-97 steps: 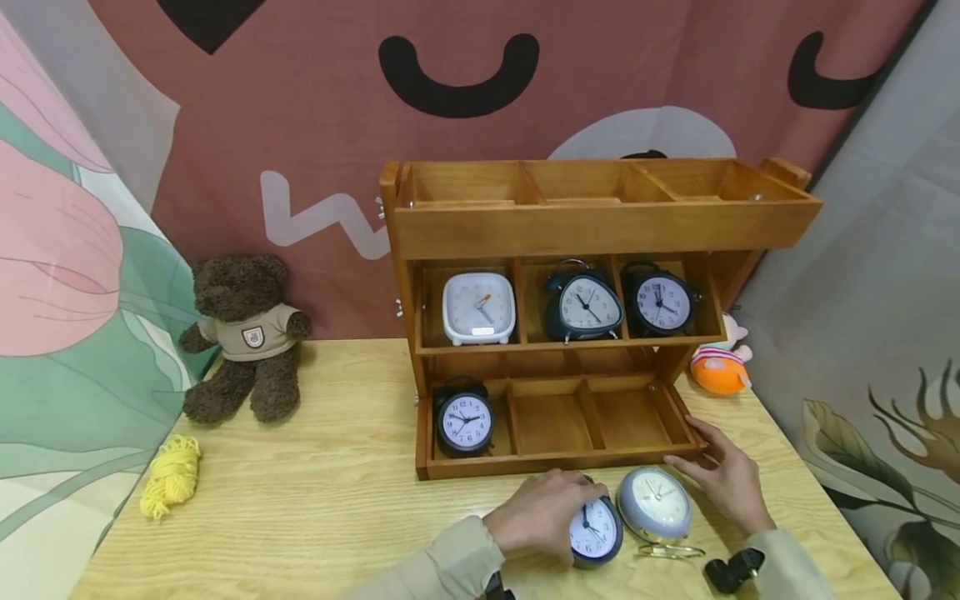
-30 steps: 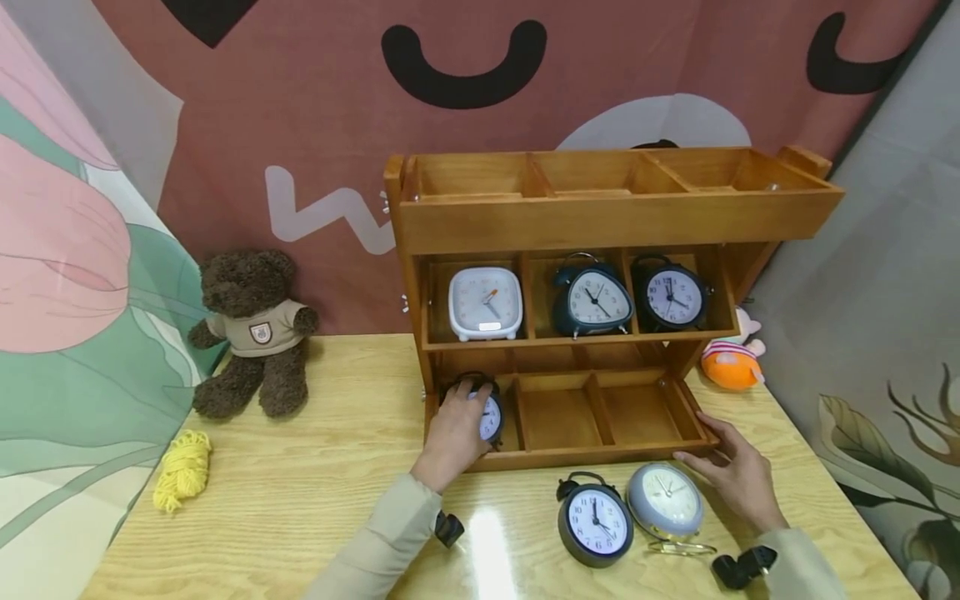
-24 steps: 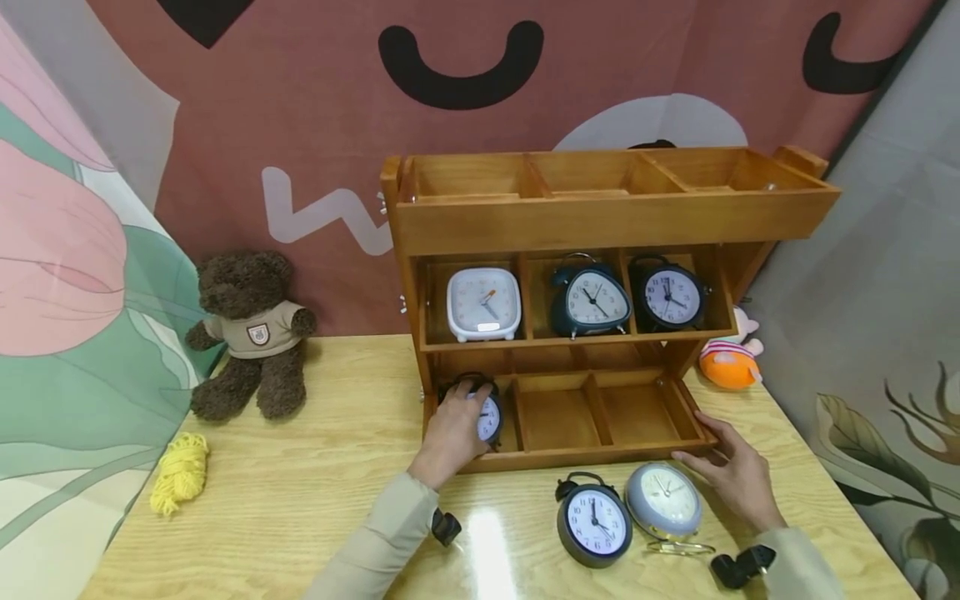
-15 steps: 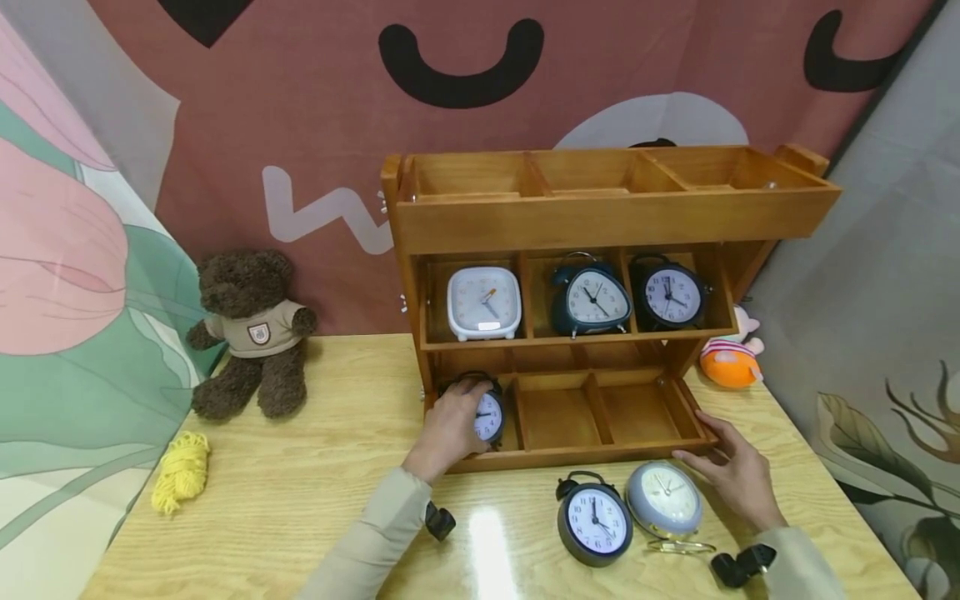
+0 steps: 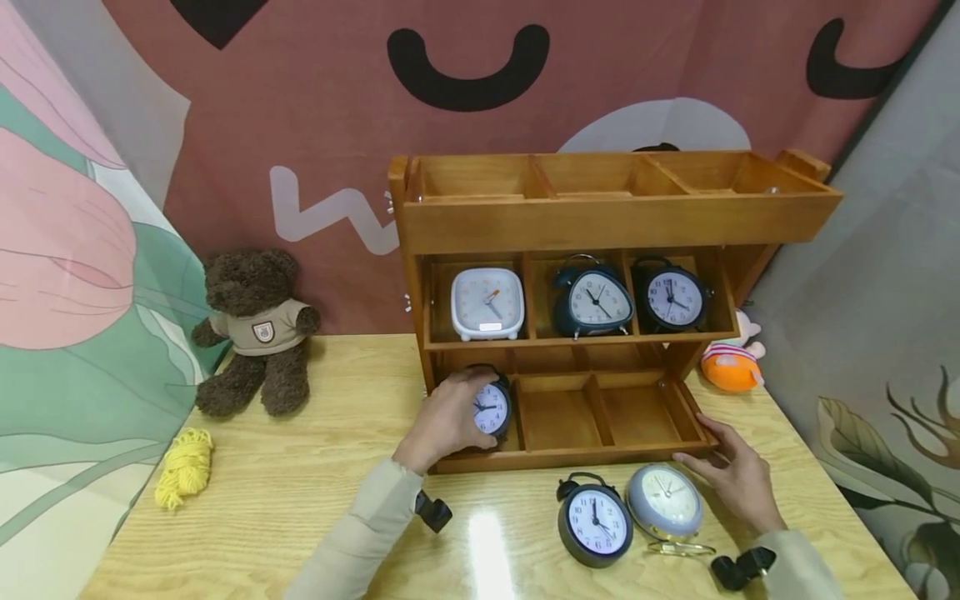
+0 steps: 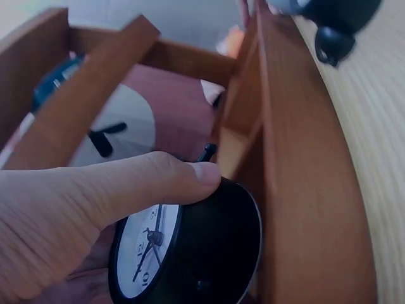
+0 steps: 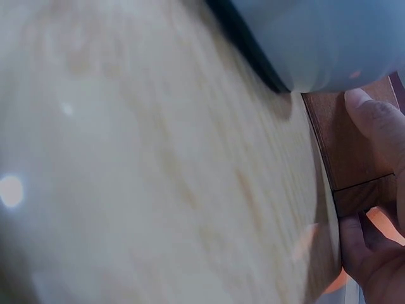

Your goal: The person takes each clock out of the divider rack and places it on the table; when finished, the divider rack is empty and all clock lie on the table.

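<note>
My left hand [image 5: 444, 422] grips a round black alarm clock [image 5: 491, 408] in the lower left compartment of a wooden display rack [image 5: 615, 225]. In the left wrist view, the thumb presses on the rim of this clock [image 6: 218, 234]. At the rack's lower right corner, my right hand [image 5: 738, 483] holds the wood, its thumb on the front board [image 7: 351, 145] and its fingers round the side. In front of the rack, a black twin-bell alarm clock [image 5: 596, 521] stands beside a grey-blue clock [image 5: 664, 500] with a gold stand.
On the middle tier sit a white square clock [image 5: 487, 302], a dark rounded-triangle clock [image 5: 596, 300] and a round black clock [image 5: 671, 298]. A brown teddy bear [image 5: 258, 333] and yellow yarn [image 5: 185, 467] lie to the left. Behind the rack's right side is an orange plush toy [image 5: 731, 367].
My left hand has left the twin-bell clock on the table and moved to the clock in the lower left compartment. That clock has shifted slightly right. The right hand stays at the corner.
</note>
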`<state>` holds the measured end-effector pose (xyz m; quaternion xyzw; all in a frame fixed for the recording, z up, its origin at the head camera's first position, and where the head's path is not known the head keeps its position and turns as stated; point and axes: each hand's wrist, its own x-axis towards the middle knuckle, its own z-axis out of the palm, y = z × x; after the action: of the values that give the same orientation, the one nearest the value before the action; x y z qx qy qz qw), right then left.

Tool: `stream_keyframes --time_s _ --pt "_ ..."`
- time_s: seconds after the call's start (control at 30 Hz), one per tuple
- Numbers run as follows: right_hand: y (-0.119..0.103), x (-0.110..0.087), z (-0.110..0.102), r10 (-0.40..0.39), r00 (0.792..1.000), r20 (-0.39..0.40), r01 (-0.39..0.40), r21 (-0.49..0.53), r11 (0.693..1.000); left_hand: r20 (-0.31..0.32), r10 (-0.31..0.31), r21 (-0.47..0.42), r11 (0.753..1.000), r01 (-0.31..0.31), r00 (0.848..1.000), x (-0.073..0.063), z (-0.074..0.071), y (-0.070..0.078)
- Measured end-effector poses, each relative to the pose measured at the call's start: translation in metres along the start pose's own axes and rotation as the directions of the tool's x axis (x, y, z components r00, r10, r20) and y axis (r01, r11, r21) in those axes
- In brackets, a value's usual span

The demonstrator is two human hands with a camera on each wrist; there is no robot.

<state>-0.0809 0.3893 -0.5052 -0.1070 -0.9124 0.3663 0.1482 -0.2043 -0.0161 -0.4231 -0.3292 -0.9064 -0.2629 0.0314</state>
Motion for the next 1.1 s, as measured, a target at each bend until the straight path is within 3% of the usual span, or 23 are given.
stream_keyframes --time_s 0.3,0.5,0.6,0.9,1.1 --pt "0.000 -0.001 0.002 -0.011 1.000 -0.003 0.011 0.010 1.000 0.034 0.068 0.059 0.996 -0.070 0.997 -0.029 -0.018 0.041" --pt "0.001 0.000 0.001 0.001 1.000 0.007 -0.001 0.001 1.000 0.045 0.131 0.105 0.985 -0.135 0.990 -0.057 -0.008 0.065" --pt "0.001 0.000 0.000 -0.011 1.000 0.002 0.011 0.003 1.000 0.073 0.134 0.120 0.983 -0.142 0.988 -0.070 0.000 0.073" --pt "0.000 0.001 0.000 -0.016 1.000 -0.005 0.016 -0.007 1.000 0.166 0.029 0.115 0.992 -0.049 0.986 -0.088 0.025 0.075" --pt "0.003 0.000 0.000 -0.020 1.000 -0.005 0.020 -0.009 1.000 0.164 0.013 0.116 0.993 -0.032 0.986 -0.090 0.038 0.070"
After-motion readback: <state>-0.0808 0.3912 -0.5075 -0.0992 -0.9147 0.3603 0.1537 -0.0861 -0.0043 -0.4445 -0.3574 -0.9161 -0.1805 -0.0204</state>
